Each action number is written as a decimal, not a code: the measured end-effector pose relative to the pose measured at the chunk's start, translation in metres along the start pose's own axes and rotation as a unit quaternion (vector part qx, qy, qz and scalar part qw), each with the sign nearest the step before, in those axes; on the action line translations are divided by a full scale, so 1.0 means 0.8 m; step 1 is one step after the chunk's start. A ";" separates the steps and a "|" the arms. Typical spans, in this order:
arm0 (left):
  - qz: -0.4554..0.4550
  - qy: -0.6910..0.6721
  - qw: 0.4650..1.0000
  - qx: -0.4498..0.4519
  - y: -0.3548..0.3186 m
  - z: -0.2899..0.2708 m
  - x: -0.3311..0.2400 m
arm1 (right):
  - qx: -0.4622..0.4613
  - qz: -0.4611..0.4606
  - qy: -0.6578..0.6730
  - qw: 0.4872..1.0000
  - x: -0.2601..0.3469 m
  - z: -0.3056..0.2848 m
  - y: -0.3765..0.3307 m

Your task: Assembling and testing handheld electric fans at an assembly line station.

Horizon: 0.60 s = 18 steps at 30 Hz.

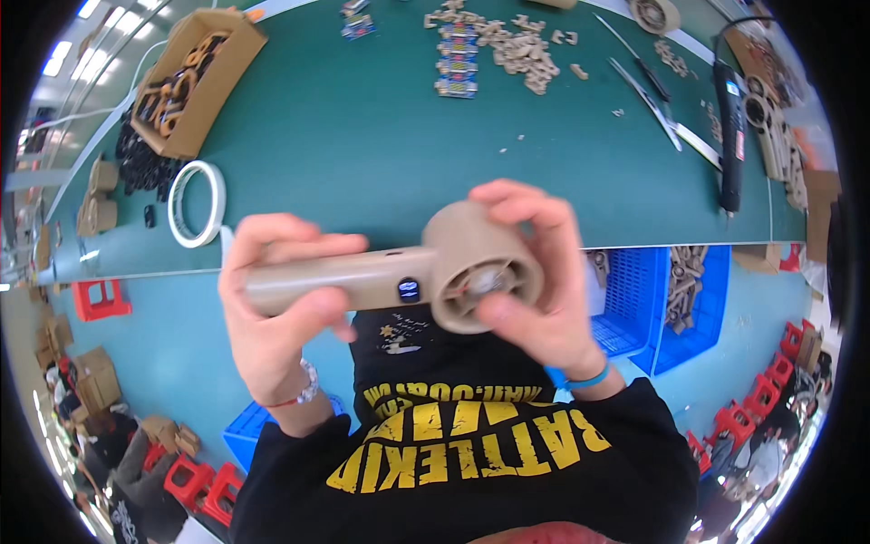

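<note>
I hold a beige hair-dryer-shaped device [399, 272] close in front of me, above the near edge of the green table [381, 136]. My left hand [281, 308] is wrapped around its long handle. My right hand [544, 281] cups the round barrel head, the thumb pressing on the open end where metal parts show. A small dark button sits on the handle next to the barrel.
On the table lie a white tape roll [197, 203], a cardboard box of parts [195, 77], a heap of beige pieces [517, 45], scissors [666, 113] and a black tool [730, 136]. Blue crates [652, 308] and red stools [100, 299] stand on the floor below.
</note>
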<state>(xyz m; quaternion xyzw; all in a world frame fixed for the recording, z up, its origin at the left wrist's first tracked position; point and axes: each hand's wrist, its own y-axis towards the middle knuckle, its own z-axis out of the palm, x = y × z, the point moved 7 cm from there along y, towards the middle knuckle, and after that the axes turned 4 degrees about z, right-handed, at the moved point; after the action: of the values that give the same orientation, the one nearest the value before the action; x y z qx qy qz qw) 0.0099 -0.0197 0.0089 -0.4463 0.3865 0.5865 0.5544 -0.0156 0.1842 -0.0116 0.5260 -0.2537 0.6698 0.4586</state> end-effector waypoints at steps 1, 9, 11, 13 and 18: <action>0.017 -0.012 1.000 -0.013 -0.002 -0.005 -0.002 | 0.004 -0.005 -0.017 1.000 -0.008 0.008 -0.010; 0.111 -0.265 0.958 -0.017 0.021 0.049 0.016 | 0.199 0.124 -0.171 0.957 -0.028 0.051 -0.046; 0.005 -0.452 0.874 0.180 0.012 0.062 -0.010 | 0.168 0.000 -0.279 0.945 0.011 0.009 -0.030; 0.052 -0.417 0.890 0.176 0.006 0.049 -0.022 | -0.149 -0.065 -0.437 0.885 0.081 -0.076 -0.025; 0.039 -0.287 0.953 0.086 -0.009 0.044 0.029 | -0.463 -0.017 -0.766 0.445 0.190 -0.288 -0.034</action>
<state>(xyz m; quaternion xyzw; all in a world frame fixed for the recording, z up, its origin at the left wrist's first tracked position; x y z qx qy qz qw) 0.0143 0.0213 -0.0019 -0.1945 0.2773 0.6760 0.6545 -0.1043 0.4386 0.0539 0.5390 -0.7658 -0.2305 0.2645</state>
